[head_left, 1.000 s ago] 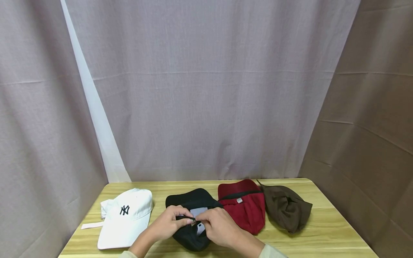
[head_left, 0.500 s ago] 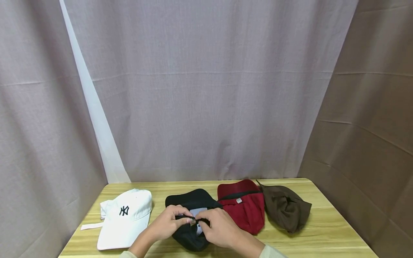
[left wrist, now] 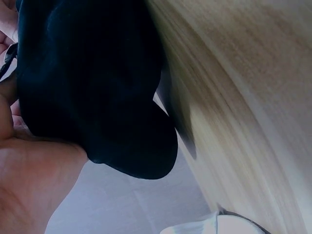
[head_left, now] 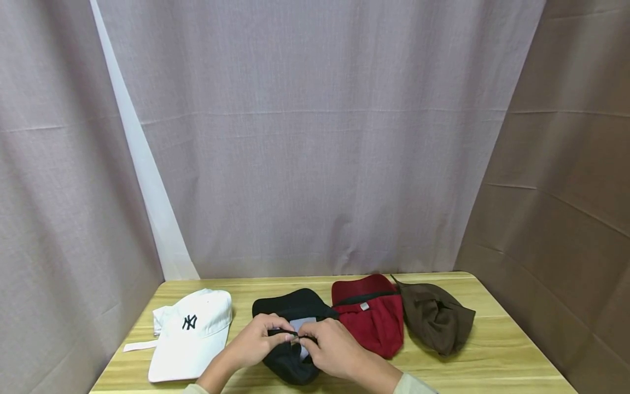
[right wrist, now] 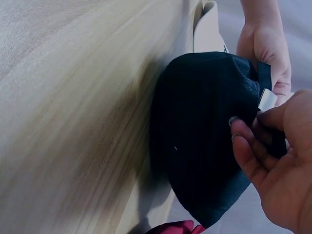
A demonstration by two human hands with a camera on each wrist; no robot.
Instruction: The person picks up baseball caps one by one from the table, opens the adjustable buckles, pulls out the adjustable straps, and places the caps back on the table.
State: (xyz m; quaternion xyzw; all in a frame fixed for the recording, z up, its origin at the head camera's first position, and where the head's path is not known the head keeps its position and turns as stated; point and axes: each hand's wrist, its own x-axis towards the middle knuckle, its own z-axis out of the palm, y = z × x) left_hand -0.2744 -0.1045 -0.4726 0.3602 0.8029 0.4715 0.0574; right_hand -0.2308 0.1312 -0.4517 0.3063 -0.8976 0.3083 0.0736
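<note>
A black baseball cap [head_left: 291, 368] lies in the middle of the table with its inside up and its brim away from me. My left hand [head_left: 256, 340] pinches the cap's black back strap [right wrist: 264, 75] from the left. From the right, my right hand [head_left: 336, 346] pinches the strap close to the left fingertips. A silvery metal buckle [right wrist: 267, 100] sits on the strap between the hands in the right wrist view. The right thumb and fingertips partly cover the strap's other portion. In the left wrist view, the cap [left wrist: 92, 83] hides most of the left fingers.
A white cap [head_left: 194, 334] with a dark emblem and loose strap lies at the left. To the right are a dark red cap [head_left: 371, 323] against the black one and a brown hat [head_left: 438, 317]. Grey curtain [head_left: 320, 164] stands behind the wooden table [head_left: 492, 350].
My right fingertips have shifted slightly along the strap, and the buckle between the hands shows less in the head view. My left hand and the caps stay put.
</note>
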